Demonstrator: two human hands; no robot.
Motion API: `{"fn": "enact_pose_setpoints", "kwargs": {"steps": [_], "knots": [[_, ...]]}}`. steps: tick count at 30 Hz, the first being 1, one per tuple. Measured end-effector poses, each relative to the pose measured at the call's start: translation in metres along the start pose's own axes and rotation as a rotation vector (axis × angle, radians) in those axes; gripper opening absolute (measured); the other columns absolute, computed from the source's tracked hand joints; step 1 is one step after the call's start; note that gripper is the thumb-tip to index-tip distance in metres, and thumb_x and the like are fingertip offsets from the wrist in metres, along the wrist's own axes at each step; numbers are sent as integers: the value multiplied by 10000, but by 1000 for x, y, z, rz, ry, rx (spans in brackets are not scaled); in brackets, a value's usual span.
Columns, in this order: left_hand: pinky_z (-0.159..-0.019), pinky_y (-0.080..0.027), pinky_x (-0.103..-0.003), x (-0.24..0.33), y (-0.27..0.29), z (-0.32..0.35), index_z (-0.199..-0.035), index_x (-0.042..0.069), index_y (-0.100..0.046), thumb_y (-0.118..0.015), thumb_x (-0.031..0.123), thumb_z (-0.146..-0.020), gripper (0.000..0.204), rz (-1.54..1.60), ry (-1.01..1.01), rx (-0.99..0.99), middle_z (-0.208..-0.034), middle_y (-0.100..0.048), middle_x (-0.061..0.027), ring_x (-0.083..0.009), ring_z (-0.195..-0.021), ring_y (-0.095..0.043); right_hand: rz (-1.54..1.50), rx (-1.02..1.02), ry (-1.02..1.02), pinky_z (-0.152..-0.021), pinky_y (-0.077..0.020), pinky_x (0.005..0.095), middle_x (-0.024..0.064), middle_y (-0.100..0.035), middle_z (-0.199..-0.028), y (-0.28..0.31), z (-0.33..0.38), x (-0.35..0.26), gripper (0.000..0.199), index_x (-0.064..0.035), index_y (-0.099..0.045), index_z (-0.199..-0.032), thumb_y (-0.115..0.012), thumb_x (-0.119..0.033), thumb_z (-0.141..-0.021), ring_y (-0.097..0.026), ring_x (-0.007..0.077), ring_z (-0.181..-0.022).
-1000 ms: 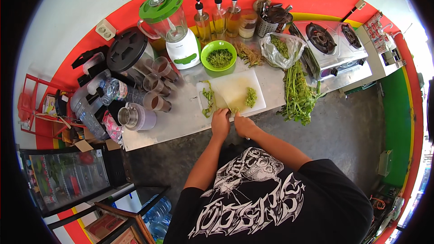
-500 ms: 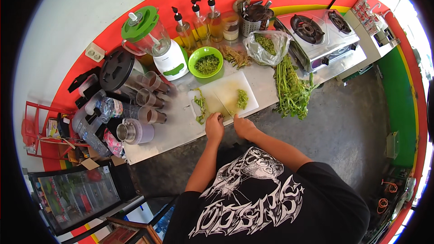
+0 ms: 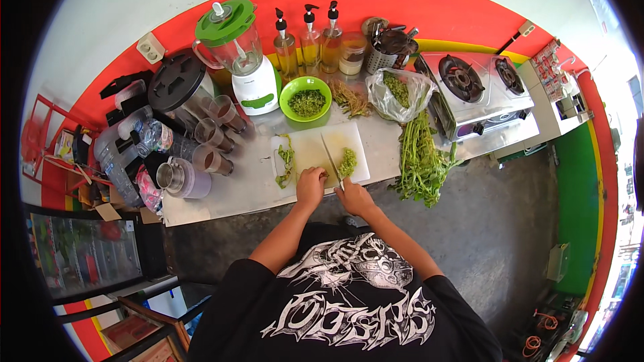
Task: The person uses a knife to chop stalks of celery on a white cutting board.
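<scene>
My right hand (image 3: 354, 197) is closed round the handle of a kitchen knife (image 3: 330, 154), its blade pointing away from me across the white cutting board (image 3: 306, 139). My left hand (image 3: 311, 185) rests at the board's near edge, left of the blade, with fingers curled together; whatever they pinch is hidden. Just right of the knife lies a small heap of chopped green vegetable (image 3: 347, 162). Leafy green scraps (image 3: 286, 162) lie along the board's left side. Behind the board stands a green bowl (image 3: 325, 111) with chopped greens in it.
Right of the board, a bunch of leafy stalks (image 3: 421, 167) hangs over the table edge, below a plastic bag (image 3: 419, 97) of greens. A gas stove (image 3: 469, 114) stands beyond. A blender (image 3: 256, 90), pump bottles (image 3: 310, 47), cups (image 3: 213, 135) and a lilac flask (image 3: 192, 179) line the back and left.
The whole view has shifted and turned slightly. The knife lies in the same gap between scraps and heap, its blade now more upright in the picture. Both hands keep their grip.
</scene>
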State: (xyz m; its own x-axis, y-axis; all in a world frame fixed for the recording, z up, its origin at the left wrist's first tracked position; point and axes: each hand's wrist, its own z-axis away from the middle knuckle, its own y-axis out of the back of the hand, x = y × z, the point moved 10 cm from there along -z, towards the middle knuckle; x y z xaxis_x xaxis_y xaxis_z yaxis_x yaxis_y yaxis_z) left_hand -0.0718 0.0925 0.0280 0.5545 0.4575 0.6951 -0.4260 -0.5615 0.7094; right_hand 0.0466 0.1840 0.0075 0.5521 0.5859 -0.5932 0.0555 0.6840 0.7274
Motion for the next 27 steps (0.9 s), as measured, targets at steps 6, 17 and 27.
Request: {"fn": "enact_pose_setpoints", "kwargs": {"steps": [6,17,27], "knots": [[-781,-500,-449,3,0,0,-886,64,-687,-682,91,-831,61,-17,-21,3,-875,-655,-117,-349,-905,-609,92,-31,76,-775,-509,583,317,-663,-840,-10,-3,-11,356,23,-493,-1059,-538,-323,-987,-654,505,-860],[-753,-504,-458,5,5,1,-918,76,-686,-673,124,-853,82,-15,-30,39,-861,-647,-115,-344,-904,-618,382,-8,-30,-684,-591,484,249,-708,-856,-16,-2,-30,219,17,-479,-1053,-550,-122,-900,-728,393,-801],[-769,-491,-456,-1,6,4,-907,47,-700,-658,86,-853,78,52,-38,50,-875,-653,-144,-375,-882,-611,375,-44,-75,-729,-587,489,261,-707,-885,-16,-5,-35,205,15,-460,-1084,-510,-98,-921,-722,407,-842]]}}
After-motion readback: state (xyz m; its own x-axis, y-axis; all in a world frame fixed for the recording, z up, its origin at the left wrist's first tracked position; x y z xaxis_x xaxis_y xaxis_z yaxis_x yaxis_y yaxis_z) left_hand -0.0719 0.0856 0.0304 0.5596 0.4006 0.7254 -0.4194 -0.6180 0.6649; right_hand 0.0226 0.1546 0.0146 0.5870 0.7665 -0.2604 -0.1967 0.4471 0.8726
